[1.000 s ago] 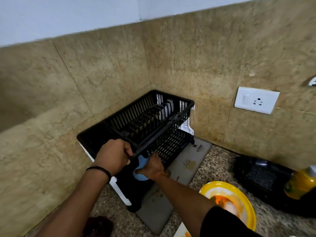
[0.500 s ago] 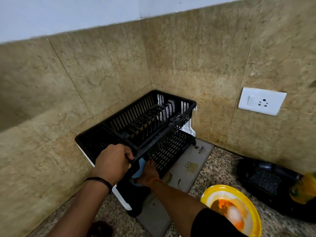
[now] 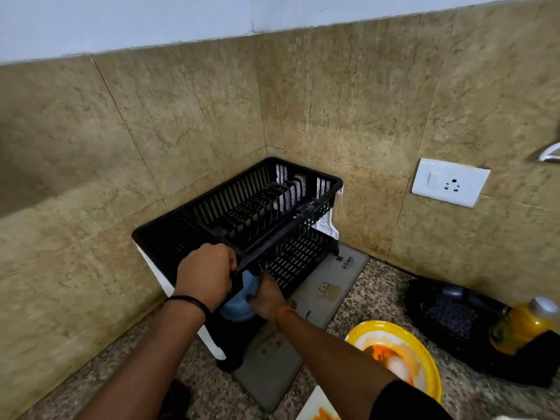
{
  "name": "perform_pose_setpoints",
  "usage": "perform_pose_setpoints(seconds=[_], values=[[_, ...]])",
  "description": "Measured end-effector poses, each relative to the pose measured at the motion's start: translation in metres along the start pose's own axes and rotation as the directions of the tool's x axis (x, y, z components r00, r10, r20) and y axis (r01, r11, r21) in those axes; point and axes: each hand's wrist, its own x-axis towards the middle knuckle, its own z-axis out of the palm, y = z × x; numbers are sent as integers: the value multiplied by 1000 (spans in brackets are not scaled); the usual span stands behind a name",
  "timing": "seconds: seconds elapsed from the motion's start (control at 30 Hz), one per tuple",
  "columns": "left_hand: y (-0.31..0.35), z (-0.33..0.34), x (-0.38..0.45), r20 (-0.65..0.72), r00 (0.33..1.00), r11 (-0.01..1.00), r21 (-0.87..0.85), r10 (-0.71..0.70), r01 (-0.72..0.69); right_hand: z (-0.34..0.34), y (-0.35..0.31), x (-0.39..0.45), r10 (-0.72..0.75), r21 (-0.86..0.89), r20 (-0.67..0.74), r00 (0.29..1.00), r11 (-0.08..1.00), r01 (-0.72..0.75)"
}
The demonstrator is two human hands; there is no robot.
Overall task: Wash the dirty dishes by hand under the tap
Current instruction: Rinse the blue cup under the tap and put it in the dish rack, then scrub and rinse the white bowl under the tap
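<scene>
While left hand (image 3: 203,275) grips rack (image 3: 257,207), blue dish (image 3: 239,301) upright.

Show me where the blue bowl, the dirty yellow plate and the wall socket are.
blue bowl (image 3: 239,312), head view, lower rim
dirty yellow plate (image 3: 424,353), head view, right rim
wall socket (image 3: 450,182), head view, white faceplate centre

Your left hand (image 3: 204,275) bare, a thin black band around its wrist, your right hand (image 3: 268,297) bare, an orange thread at that wrist, a black sleeve above.
</scene>
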Motion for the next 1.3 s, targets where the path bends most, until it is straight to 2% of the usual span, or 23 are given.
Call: perform_pose_setpoints(seconds=[0.23, 0.3, 0.37, 0.47, 0.6, 0.73, 0.87, 1.0, 1.1, 1.2, 1.3], values=[[11, 7, -25, -46, 998, 993, 112, 39, -33, -48, -3, -58, -69, 89, -47, 996, 993, 73], [24, 3, -33, -69, 995, 996, 63, 66, -62, -72, -4, -87, -104, 99, -51, 993, 989, 109], [50, -2, -43, -141, 980, 981, -111, 143, -159, -102, -5, -121, -141, 67, -75, 987, 987, 146], [102, -9, -57, -219, 942, 910, -277, 253, -308, -151, -6, -179, -138, 73, -172, 976, 986, 152], [180, -9, -84, -282, 848, 804, -287, 449, -521, -219, 14, -264, -119, 2, -392, 912, 991, 130], [241, -4, -116, -271, 780, 674, -396, 564, -624, -267, 52, -339, 12, 8, -523, 852, 1000, -9], [300, -3, -150, -228, 705, 558, -470, 672, -684, -303, 84, -404, 78, 56, -633, 770, 997, -55], [353, 4, -186, -258, 651, 451, -542, 714, -710, -326, 113, -454, 95, 51, -675, 731, 995, -82], [391, 23, -214, -221, 633, 446, -542, 742, -712, -338, 151, -485, 162, 118, -666, 728, 987, -111], [421, 48, -235, -134, 662, 480, -586, 738, -653, -339, 192, -510, 215, 131, -629, 747, 977, -170], [435, 79, -248, -39, 715, 535, -635, 698, -558, -334, 233, -529, 275, 130, -529, 803, 961, -244]])
